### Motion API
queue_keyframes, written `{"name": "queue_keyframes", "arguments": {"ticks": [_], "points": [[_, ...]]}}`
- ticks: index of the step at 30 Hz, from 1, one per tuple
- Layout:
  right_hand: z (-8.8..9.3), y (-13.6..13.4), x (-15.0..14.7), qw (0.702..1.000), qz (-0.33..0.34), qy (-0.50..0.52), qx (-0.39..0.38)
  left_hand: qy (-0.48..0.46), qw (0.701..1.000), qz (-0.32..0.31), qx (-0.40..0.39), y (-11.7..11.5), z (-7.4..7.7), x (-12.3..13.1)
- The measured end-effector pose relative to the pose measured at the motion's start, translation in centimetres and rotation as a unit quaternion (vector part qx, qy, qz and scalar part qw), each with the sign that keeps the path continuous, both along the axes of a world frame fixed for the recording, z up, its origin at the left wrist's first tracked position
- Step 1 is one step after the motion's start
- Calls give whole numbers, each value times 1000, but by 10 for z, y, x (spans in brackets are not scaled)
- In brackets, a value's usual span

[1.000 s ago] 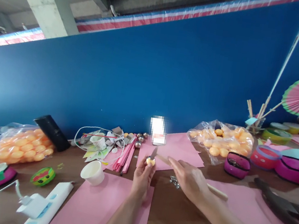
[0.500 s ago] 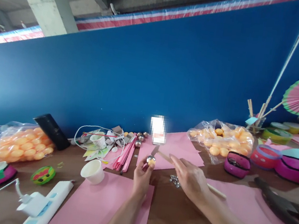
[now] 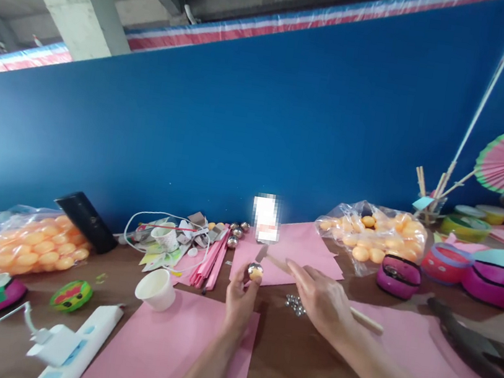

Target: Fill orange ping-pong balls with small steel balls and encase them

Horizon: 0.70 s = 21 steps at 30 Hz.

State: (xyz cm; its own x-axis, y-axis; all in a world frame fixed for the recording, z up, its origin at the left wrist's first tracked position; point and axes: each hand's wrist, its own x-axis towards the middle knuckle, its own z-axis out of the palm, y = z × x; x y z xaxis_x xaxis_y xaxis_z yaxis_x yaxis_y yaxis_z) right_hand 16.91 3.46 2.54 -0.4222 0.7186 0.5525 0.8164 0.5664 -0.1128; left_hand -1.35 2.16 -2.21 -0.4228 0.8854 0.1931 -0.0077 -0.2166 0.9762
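Observation:
My left hand [image 3: 239,306] pinches a small ball [image 3: 256,273] upright between thumb and fingers. The ball is shiny silver over much of its surface, with an orange patch showing. My right hand [image 3: 319,292] is closed around the wooden handle of a hammer [image 3: 365,321]. Its dark narrow head hangs just above the ball, seemingly apart from it. Beside my right hand lies a little heap of shiny silver pieces [image 3: 294,305], too small to name surely. Several finished-looking silver balls [image 3: 232,242] sit farther back.
Bags of orange balls stand at left [image 3: 44,246] and right [image 3: 367,254]. A white cup [image 3: 156,289] rests on pink paper [image 3: 163,352], near a power strip [image 3: 82,346]. Pink strips [image 3: 208,267] lie behind. At right are a purple container [image 3: 399,277] and a dark curved tool [image 3: 465,338].
Very little differs. Both hands keep their hold on the ball and the hammer, and the whole view has shifted by a few pixels.

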Motion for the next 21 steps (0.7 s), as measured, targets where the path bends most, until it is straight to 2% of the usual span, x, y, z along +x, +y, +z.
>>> {"name": "queue_keyframes", "arguments": {"ticks": [6, 11, 16, 21], "points": [[0, -3, -2, 999, 24, -21, -11, -11, 1000, -3, -7, -2, 4, 2], [2, -2, -1, 1000, 16, 5, 0, -30, 999, 24, -20, -4, 9, 4], [1, -3, -1, 999, 38, -16, -4, -24, 999, 22, -9, -3, 6, 2], [3, -7, -3, 999, 33, -16, -8, -20, 999, 40, -15, -2, 2, 0]]}}
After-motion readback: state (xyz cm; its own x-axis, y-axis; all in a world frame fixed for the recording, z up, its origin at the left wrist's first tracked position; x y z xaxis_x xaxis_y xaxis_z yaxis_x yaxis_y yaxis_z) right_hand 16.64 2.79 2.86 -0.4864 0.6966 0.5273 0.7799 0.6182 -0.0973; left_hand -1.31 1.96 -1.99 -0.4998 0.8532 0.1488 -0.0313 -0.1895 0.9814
